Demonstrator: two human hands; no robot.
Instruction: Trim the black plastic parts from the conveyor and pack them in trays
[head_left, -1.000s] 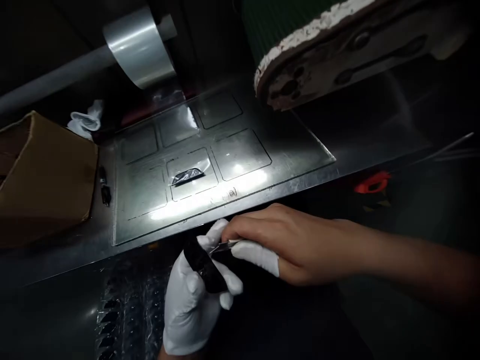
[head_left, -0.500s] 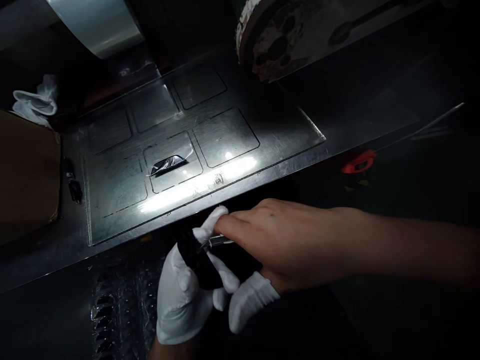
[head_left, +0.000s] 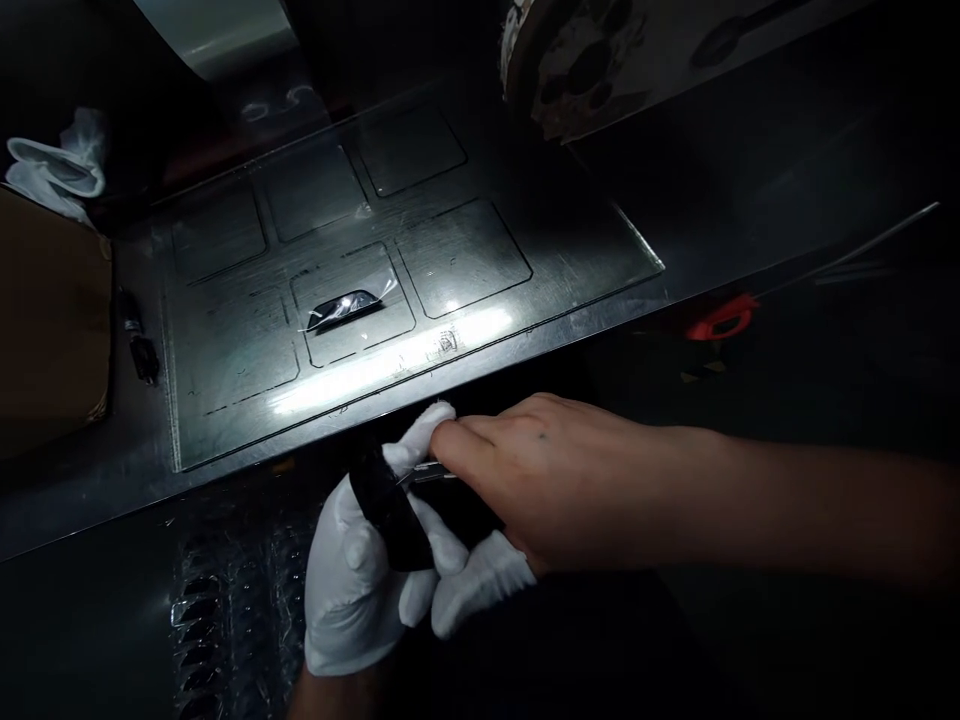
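My left hand (head_left: 349,590), in a white glove, grips a curved, glossy black piece (head_left: 394,515) just below the table's front edge. My right hand (head_left: 562,480) is mostly bare, with white cloth covering some fingertips. It pinches a slim, shiny pointed tool (head_left: 431,472), whose exact kind is not clear, and the tip meets the black piece. A white-covered lower finger of that hand lies close to the left glove. On the table, a similar black piece (head_left: 349,308) with clear film rests inside one outlined rectangle.
A clear sheet (head_left: 480,255) with marked rectangles covers the metal table. At left are a cardboard box (head_left: 52,310), white gloves (head_left: 64,165) and a dark pen (head_left: 135,335). Below hangs a clear tray (head_left: 236,610) of black pieces. A machine wheel (head_left: 585,70) and red object (head_left: 724,318) are right.
My view has shifted slightly, so the table sits a bit higher. Both hands appear slightly farther left, and the right hand's lower covered finger has come nearer the left glove. Both holds continue.
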